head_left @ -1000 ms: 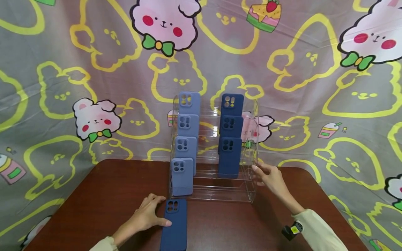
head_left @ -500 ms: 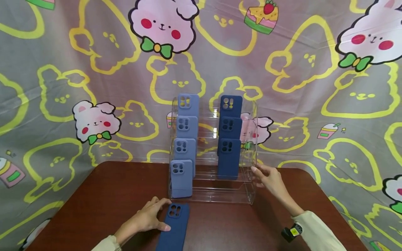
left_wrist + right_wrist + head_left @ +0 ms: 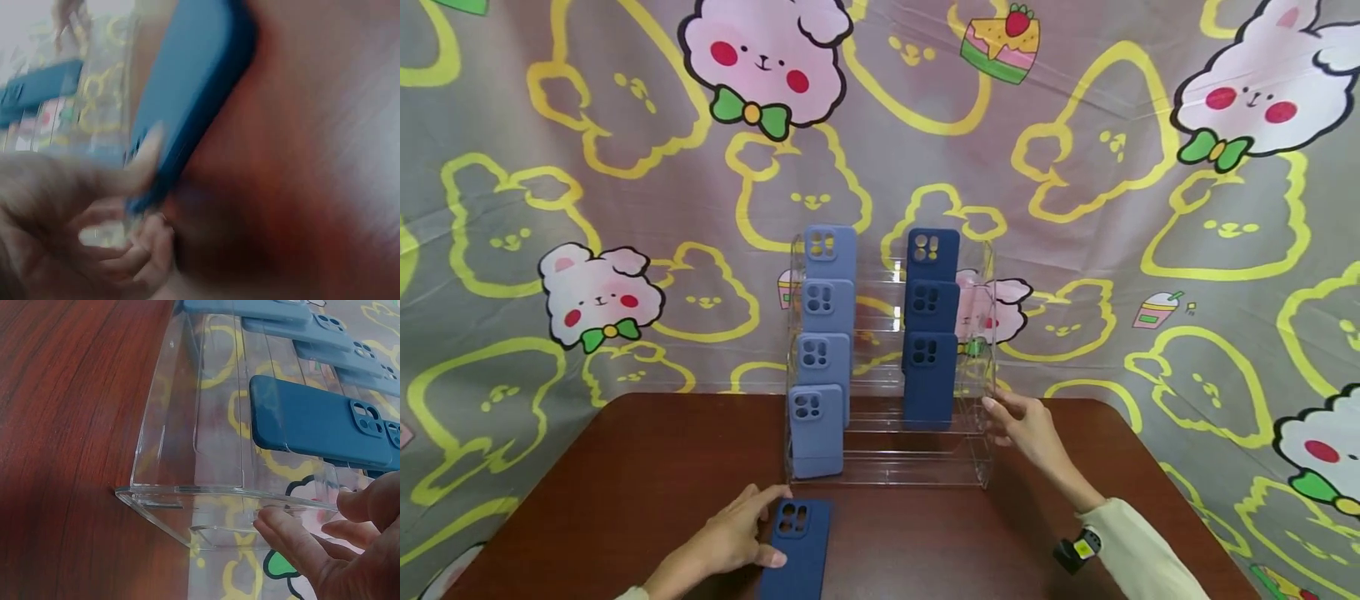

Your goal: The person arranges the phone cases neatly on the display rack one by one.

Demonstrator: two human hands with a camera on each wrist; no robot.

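Note:
My left hand (image 3: 726, 533) pinches a dark blue phone case (image 3: 801, 554) by its left side, in front of the clear stepped display rack (image 3: 887, 481). In the blurred left wrist view the case (image 3: 187, 75) slants above the brown tabletop, the thumb over its camera end. My right hand (image 3: 1030, 429) holds the rack's right side panel, thumb at the edge and fingers along the outer face (image 3: 290, 540). Light blue cases (image 3: 817, 433) fill the rack's left column on several tiers. Three dark blue cases (image 3: 928, 383) stand in the right column, above the lowest tier.
The reddish-brown table (image 3: 647, 467) has rounded back corners. Close behind it hangs a grey curtain (image 3: 700, 208) with rabbit drawings and yellow outlines. A small black device (image 3: 1077, 550) sits at the right wrist, by the pale sleeve (image 3: 1138, 550).
The dark blue case in my left hand has shifted slightly and tilted, its lower end toward the left. My right hand stays at the rack's side. The head view has turned a little right.

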